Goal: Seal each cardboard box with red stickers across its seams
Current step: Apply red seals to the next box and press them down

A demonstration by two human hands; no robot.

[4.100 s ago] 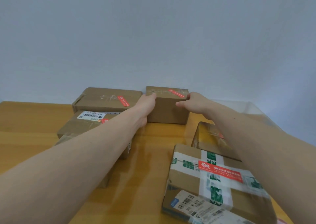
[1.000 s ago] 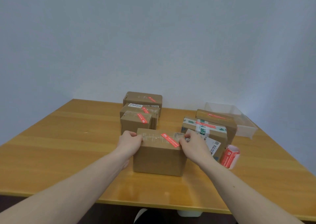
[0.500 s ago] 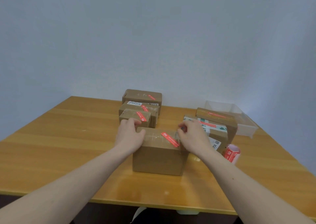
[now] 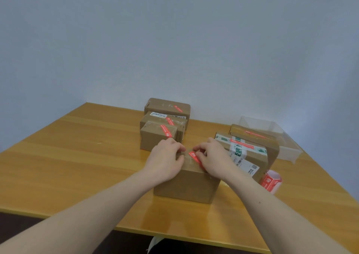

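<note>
A small brown cardboard box (image 4: 186, 185) stands near the table's front edge. A red sticker (image 4: 193, 154) runs slantwise across its taped top seam. My left hand (image 4: 165, 160) lies on the left part of the top, its fingers curled over the far edge and gripping the box. My right hand (image 4: 213, 156) is on the right part of the top, with bent index finger and thumb pinching at the sticker's far end. The rest of the sticker is hidden under my right hand.
Three stickered boxes (image 4: 158, 137) stand in a row behind, and two more (image 4: 244, 154) stand to the right. A red sticker roll (image 4: 271, 182) stands at the right. A clear plastic tray (image 4: 279, 135) is at the back right of the wooden table (image 4: 77, 147).
Both hands carried the box from the far side of the table to the near edge. Since then they slid from its top corners toward the sticker in the middle.
</note>
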